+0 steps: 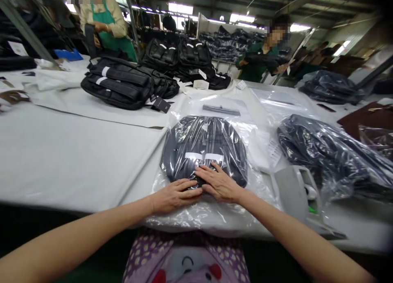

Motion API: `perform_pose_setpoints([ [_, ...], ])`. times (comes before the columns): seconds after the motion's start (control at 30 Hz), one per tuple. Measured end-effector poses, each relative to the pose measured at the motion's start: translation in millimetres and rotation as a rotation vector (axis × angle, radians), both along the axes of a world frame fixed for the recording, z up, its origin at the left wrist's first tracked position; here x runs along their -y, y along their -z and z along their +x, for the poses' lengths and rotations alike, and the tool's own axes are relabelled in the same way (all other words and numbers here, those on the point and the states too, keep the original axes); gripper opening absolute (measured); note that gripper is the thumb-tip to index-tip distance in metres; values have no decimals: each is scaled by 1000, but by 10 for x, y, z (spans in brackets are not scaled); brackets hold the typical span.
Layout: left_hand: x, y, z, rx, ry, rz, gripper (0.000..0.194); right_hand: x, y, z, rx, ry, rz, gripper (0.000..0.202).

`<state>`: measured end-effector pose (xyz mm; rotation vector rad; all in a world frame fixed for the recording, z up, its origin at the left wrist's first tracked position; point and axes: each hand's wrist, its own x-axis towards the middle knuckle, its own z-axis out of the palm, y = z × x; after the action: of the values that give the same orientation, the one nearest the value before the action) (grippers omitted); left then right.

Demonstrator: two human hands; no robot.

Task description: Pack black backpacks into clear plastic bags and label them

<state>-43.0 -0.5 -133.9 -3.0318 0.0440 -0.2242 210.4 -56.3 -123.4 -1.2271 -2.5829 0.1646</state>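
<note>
A black backpack (pixel 205 142) with two white strips lies inside a clear plastic bag (pixel 190 215) on the white table, straight ahead of me. My left hand (pixel 178 196) rests flat on the plastic at the backpack's near edge, fingers stretched to the right. Beside it, nearly touching, my right hand (pixel 217 183) lies on the plastic over the backpack's lower middle, its fingers spread. Neither hand holds anything. Beyond the backpack, the bag's far end shows a grey strip (pixel 221 110).
Unwrapped black backpacks (pixel 118 82) with tags lie at the back left of the table (pixel 73 152). At the right are plastic-wrapped black bags (pixel 331 152) and a grey-white holder (pixel 294 189). Two people stand across the table, each handling a black item.
</note>
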Motion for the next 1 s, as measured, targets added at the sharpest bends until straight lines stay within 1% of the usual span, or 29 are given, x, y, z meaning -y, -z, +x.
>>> perform_pose_setpoints([
  [0.07,-5,22,-17,-28,11,4,40,246,-86,169,-37,42,42,57],
  [0.13,1,11,-25,-35,17,16,40,609,-122,361,-18,51,77,63],
  [0.17,4,0,-24,-43,18,21,40,804,-110,446,21,37,80,63],
  [0.23,6,-20,-15,-65,24,20,41,1143,-22,560,118,26,90,60],
  [0.3,2,-31,-4,-81,28,17,43,1337,116,592,184,69,119,58],
  [0.37,-4,-33,2,-76,24,20,44,1369,248,560,204,121,162,57],
  [0.47,-4,-34,0,-67,24,10,46,1239,366,463,194,154,279,49],
  [0.57,34,-66,21,-65,7,-19,49,1101,393,386,156,172,434,39],
  [0.63,92,-116,77,-71,-22,-74,57,1056,385,362,114,154,509,33],
  [0.73,212,-216,223,-85,-143,-199,75,1044,356,363,62,111,558,30],
  [0.8,290,-271,333,-92,-268,-232,78,1053,338,378,42,94,574,31],
  [0.9,375,-292,454,-89,-414,-166,66,1070,309,394,21,83,604,30],
  [1.0,424,-245,511,-71,-463,-23,54,1084,254,378,14,93,603,28],
])
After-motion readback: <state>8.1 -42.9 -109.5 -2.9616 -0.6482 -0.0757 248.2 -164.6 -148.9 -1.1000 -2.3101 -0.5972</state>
